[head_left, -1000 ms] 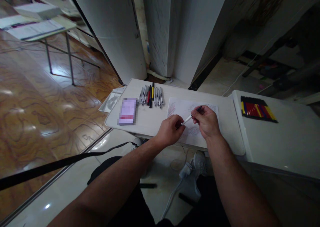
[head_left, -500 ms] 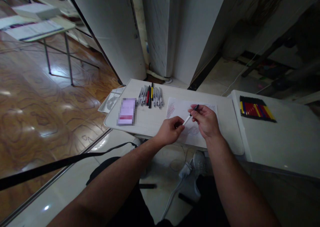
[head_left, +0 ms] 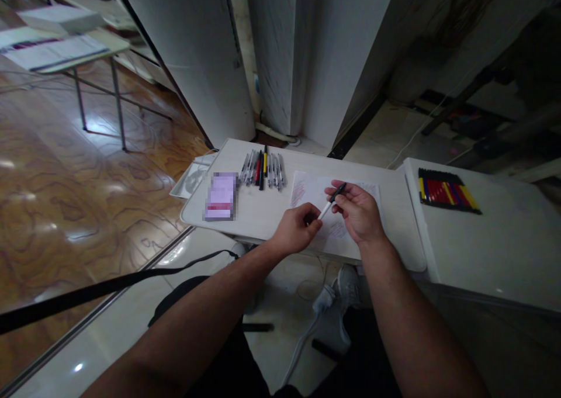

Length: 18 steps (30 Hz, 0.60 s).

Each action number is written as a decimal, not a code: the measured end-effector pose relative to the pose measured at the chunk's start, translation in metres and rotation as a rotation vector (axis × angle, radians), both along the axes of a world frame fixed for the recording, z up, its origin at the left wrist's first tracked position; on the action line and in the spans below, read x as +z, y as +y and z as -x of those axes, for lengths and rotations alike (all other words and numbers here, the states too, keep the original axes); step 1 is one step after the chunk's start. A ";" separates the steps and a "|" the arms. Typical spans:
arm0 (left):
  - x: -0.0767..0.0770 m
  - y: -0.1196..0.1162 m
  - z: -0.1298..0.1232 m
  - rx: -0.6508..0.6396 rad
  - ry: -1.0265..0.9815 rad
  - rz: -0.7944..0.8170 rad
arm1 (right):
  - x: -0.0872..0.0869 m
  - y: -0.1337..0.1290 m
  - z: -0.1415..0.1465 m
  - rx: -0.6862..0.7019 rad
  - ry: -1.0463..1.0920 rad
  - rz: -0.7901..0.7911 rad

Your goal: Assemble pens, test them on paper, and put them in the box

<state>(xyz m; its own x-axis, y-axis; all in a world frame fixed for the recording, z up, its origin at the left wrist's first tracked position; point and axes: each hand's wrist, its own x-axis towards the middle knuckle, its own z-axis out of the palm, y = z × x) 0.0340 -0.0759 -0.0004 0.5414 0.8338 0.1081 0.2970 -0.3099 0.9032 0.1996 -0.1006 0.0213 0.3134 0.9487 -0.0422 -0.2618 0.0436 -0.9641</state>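
A pen (head_left: 325, 210) with a white barrel and a black upper part is held slantwise between my two hands, above a sheet of white paper (head_left: 332, 243) with scribbled marks. The fingertips of my left hand (head_left: 298, 228) pinch its lower white end. My right hand (head_left: 357, 210) grips the black part (head_left: 337, 193) between thumb and fingers. Whether the black part is a separate cap, I cannot tell. Several clear pens (head_left: 275, 171) lie in a row on the small white table (head_left: 254, 214), with a red pen (head_left: 258, 173), a black pen (head_left: 262, 179) and a yellow one (head_left: 265, 161) among them.
A phone-like object (head_left: 221, 196), blurred out, lies at the table's left end. On the white surface to the right lies a row of dark, red and yellow pens (head_left: 449, 192). Below are a white power strip (head_left: 324, 298) and its cable. A folding table (head_left: 87, 59) stands far left.
Both hands keep their hold on the pen. My right fingers and the pen's black part have shifted slightly down-left, and more of the black part shows. The whole view has drifted a little.
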 end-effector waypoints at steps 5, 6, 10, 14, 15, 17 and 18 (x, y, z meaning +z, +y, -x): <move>-0.001 0.003 0.000 0.080 0.027 -0.082 | 0.003 0.000 0.001 -0.034 0.066 0.025; -0.002 0.003 0.000 0.098 0.035 -0.099 | 0.003 0.001 0.000 -0.046 0.068 0.029; -0.006 0.005 0.000 0.146 0.063 -0.158 | 0.000 0.003 -0.001 -0.083 0.026 0.048; -0.006 0.004 0.000 0.156 0.098 -0.212 | -0.004 0.005 -0.001 -0.095 -0.037 0.077; -0.005 0.004 0.000 0.155 0.104 -0.224 | -0.005 0.005 -0.001 -0.097 -0.046 0.074; -0.004 0.004 0.000 0.155 0.115 -0.242 | -0.006 0.006 -0.001 -0.093 -0.051 0.057; -0.004 0.004 0.000 0.154 0.118 -0.246 | -0.006 0.006 -0.002 -0.088 -0.052 0.048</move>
<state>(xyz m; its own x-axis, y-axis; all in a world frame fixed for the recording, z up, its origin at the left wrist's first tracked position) 0.0341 -0.0720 -0.0044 0.4312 0.8637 0.2611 0.4555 -0.4582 0.7633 0.2012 -0.0950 0.0151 0.3988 0.9144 -0.0690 -0.2089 0.0173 -0.9778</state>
